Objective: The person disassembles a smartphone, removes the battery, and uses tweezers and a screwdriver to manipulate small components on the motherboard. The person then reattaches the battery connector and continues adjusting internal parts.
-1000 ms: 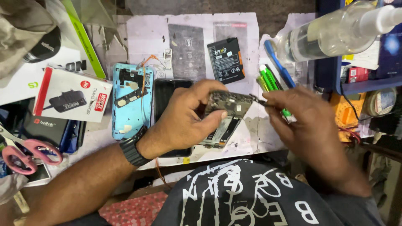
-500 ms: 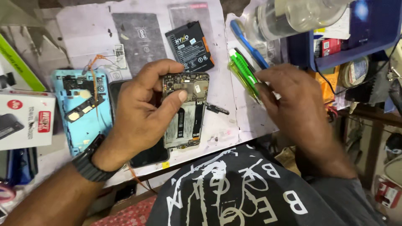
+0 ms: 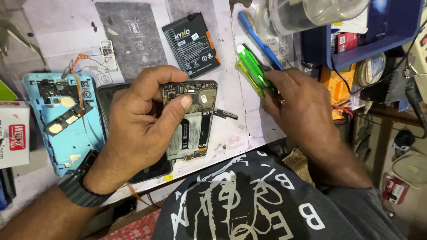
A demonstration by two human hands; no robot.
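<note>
My left hand [image 3: 142,120] grips an opened phone body [image 3: 193,118] by its top, thumb on the exposed circuit board, and holds it just above the white work mat [image 3: 249,129]. My right hand [image 3: 298,111] is to the right of it, fingers closed over the near end of a green-handled tool [image 3: 251,69] that lies on the mat. A small black tool [image 3: 224,114] lies on the mat between the phone and my right hand. A dark watch [image 3: 80,186] is on my left wrist.
A black battery [image 3: 191,44] and a grey sheet [image 3: 131,40] lie at the back. A light-blue back cover [image 3: 62,120] is on the left, beside a dark screen [image 3: 106,98]. A blue brush [image 3: 258,35], a clear bottle [image 3: 302,13] and a blue tray [image 3: 378,31] stand at the right.
My right hand has left the phone and moved right to the green-handled tool. The small black tool now lies on the mat. My left hand keeps hold of the phone body.
</note>
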